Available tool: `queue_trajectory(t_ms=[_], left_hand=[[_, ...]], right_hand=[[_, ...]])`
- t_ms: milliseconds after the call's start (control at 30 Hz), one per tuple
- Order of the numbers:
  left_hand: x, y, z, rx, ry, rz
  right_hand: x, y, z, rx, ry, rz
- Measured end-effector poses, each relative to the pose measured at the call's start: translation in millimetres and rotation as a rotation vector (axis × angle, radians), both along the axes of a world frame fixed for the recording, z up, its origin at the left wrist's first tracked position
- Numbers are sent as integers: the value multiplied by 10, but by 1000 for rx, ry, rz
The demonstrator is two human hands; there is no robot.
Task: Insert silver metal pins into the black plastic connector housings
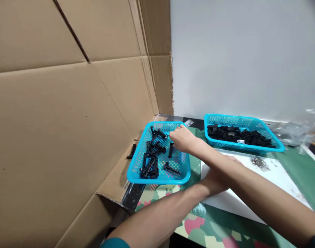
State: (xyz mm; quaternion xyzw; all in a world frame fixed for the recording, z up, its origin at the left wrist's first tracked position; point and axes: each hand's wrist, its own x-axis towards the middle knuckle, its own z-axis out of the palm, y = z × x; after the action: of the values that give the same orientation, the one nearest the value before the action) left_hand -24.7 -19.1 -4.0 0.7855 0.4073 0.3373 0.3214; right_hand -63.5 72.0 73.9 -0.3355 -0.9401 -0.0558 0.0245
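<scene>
Two forearms (168, 213) crossed; right hand (182, 137) at edge of left basket (159, 181).

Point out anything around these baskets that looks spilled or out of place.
One black part lies outside the left blue basket, on the cardboard beside it, while similar parts sit inside. Small shiny pieces form a loose heap on the white sheet; whether they spilled is unclear.

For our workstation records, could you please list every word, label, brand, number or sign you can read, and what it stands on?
No text can be read here.
The cardboard shows no print.
Any marks on the black parts would be too small to read.
</scene>
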Motion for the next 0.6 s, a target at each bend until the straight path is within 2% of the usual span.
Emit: queue_trajectory(t_ms=[133, 200, 367, 500, 600], left_hand=[[-30, -5, -27, -63, -227, -82], [-30, 30, -60, -122, -268, -92], [-38, 140, -81, -208, -282, -98], [-64, 214, -101, -168, -224, -67], [-90, 304, -124, -54, -151, 54]], right_hand=[[-81, -33, -22, -2, 2, 17], [-76, -34, -16, 9, 16, 18], [-87, -21, 20, 5, 0, 47], [-135, -47, 78, 18, 7, 90], [-165, -31, 125, 31, 30, 87]])
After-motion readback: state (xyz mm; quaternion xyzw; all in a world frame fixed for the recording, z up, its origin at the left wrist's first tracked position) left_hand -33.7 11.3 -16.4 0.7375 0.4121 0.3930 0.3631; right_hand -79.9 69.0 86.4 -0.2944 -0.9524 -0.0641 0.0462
